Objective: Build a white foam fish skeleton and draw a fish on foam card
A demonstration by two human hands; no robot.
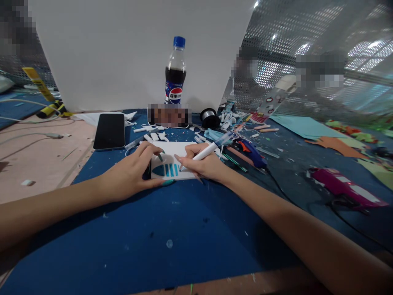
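Observation:
A white card (190,148) lies on the blue mat, with a teal striped, pointed shape (166,170) drawn on it. My left hand (135,166) grips the card's left end, the thumb along its near edge and the fingers bent over its top. In my right hand (205,162) is a white marker (205,152), held slanted like a pen. Its tip is at the right end of the teal stripes. My right fingers cover part of the card's right side.
A phone (109,131) lies left of the card. Behind stand a cola bottle (175,78) and a large white board (123,53). White scraps and a wire spool (210,118) sit beyond my right hand. Corded blue (253,153) and magenta (345,186) tools lie to the right.

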